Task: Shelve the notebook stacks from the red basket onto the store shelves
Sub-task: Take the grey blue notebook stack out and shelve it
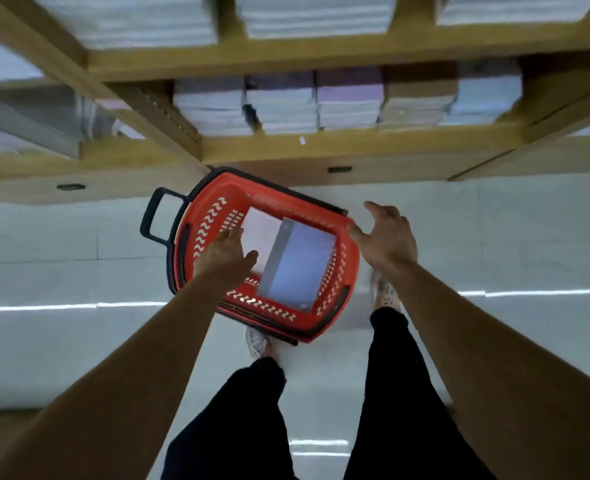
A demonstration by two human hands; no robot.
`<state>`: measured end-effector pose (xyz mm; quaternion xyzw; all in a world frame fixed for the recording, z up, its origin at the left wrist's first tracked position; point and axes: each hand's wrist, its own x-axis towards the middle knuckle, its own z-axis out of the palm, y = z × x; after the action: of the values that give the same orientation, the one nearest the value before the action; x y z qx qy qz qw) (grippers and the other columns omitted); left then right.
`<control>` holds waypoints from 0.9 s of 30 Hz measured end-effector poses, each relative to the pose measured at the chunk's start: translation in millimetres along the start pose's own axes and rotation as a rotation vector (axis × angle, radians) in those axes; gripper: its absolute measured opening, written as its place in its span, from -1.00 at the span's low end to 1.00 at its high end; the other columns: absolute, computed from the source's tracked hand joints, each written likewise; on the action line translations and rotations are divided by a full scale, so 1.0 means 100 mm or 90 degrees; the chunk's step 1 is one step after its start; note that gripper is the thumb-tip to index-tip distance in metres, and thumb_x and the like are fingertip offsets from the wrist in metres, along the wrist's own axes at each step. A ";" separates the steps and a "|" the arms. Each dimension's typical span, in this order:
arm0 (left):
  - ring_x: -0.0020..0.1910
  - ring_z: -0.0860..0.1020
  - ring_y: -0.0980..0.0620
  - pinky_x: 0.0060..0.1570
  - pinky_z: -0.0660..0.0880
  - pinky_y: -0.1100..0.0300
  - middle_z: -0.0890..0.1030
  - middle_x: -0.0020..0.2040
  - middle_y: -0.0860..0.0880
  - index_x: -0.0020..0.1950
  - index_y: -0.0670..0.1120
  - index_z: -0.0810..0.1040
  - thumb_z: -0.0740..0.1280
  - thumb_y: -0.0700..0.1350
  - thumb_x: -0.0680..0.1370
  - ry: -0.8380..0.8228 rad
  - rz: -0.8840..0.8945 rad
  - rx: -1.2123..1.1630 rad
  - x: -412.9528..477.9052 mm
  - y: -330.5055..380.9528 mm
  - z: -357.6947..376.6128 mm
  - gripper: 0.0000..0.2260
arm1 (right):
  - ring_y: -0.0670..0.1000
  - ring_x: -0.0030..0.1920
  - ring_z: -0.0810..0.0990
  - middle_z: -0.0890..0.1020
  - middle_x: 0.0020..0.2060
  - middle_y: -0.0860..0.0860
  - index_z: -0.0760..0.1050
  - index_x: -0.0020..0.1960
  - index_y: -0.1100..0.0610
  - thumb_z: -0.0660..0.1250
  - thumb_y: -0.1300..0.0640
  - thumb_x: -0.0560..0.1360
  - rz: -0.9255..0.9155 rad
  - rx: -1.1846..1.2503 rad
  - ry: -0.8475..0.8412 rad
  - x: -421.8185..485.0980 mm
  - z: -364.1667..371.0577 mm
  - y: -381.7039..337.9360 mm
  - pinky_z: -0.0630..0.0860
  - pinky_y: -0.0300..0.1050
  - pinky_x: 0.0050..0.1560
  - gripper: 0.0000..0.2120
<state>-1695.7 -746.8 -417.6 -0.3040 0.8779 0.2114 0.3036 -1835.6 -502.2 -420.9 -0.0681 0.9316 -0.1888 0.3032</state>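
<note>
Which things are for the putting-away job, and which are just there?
For the job: basket, notebooks in it, shelves, left hand, right hand.
Just there: stacks already shelved, floor, shoes.

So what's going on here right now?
A person stands over the basket on the floor before the shelves. Both hands are open, holding nothing: the left hand reaches in by the white stack, the right hand is by its right rim. A blue stack lies beside the white one in the basket.
</note>
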 end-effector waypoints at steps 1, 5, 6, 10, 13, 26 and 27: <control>0.30 0.52 -0.22 0.26 0.49 -0.13 0.49 0.40 -0.14 0.52 -0.02 0.28 0.27 0.15 0.60 -0.017 -0.005 0.006 0.06 -0.20 0.11 -0.46 | 0.20 0.40 0.38 0.42 0.44 0.09 0.31 0.56 0.00 0.30 -0.15 0.57 -0.002 0.001 -0.003 0.00 0.25 -0.07 0.44 0.11 0.28 -0.40; 0.26 0.56 -0.21 0.22 0.51 -0.16 0.52 0.37 -0.11 0.51 0.00 0.27 0.23 0.20 0.60 -0.069 0.025 0.037 0.46 -0.83 0.60 -0.47 | 0.20 0.39 0.42 0.44 0.44 0.08 0.34 0.53 0.04 0.37 -0.09 0.54 -0.008 0.011 -0.021 0.03 1.25 -0.16 0.42 0.08 0.31 -0.39; 0.27 0.55 -0.21 0.23 0.51 -0.14 0.51 0.38 -0.12 0.50 -0.01 0.28 0.24 0.19 0.61 -0.081 0.026 0.036 0.57 -0.93 0.74 -0.47 | 0.18 0.42 0.40 0.41 0.47 0.09 0.31 0.55 0.06 0.37 -0.10 0.54 0.003 0.014 -0.033 0.04 1.48 -0.13 0.42 0.09 0.35 -0.37; 0.23 0.58 -0.19 0.20 0.54 -0.12 0.55 0.35 -0.13 0.47 -0.04 0.33 0.28 0.14 0.61 -0.085 0.025 -0.008 0.99 -1.14 1.23 -0.51 | 0.20 0.51 0.31 0.27 0.55 0.16 0.17 0.62 0.12 0.37 -0.10 0.57 0.060 0.014 -0.081 0.17 2.27 0.13 0.37 0.12 0.42 -0.27; 0.33 0.53 -0.18 0.27 0.51 -0.14 0.48 0.43 -0.09 0.53 0.00 0.28 0.34 0.15 0.58 -0.098 0.028 -0.014 1.32 -1.17 1.60 -0.43 | 0.23 0.57 0.17 0.13 0.60 0.18 0.02 0.65 0.11 0.37 -0.14 0.57 0.115 0.021 -0.086 0.32 2.74 0.31 0.27 0.17 0.51 -0.17; 0.49 0.37 -0.17 0.42 0.36 -0.18 0.31 0.57 -0.02 0.60 0.12 0.14 0.13 0.27 0.63 -0.104 0.074 -0.055 2.19 -1.20 2.58 -0.43 | 0.26 0.29 0.58 0.36 0.52 0.16 -0.39 0.59 -0.20 0.24 -0.34 0.55 0.166 0.275 0.002 0.81 3.85 0.83 0.61 0.26 0.16 -0.06; 0.48 0.38 -0.15 0.41 0.37 -0.17 0.33 0.56 0.00 0.60 0.13 0.15 0.10 0.24 0.65 -0.113 0.088 -0.064 2.21 -1.18 2.60 -0.47 | 0.22 0.30 0.58 0.40 0.51 0.11 -0.39 0.57 -0.27 0.26 -0.36 0.52 0.160 0.309 0.024 0.82 3.89 0.85 0.61 0.26 0.16 -0.05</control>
<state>-1651.9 -778.0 -775.0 -0.2375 0.8548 0.3016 0.3492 -1672.7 -564.4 -788.0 0.1261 0.8657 -0.3686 0.3142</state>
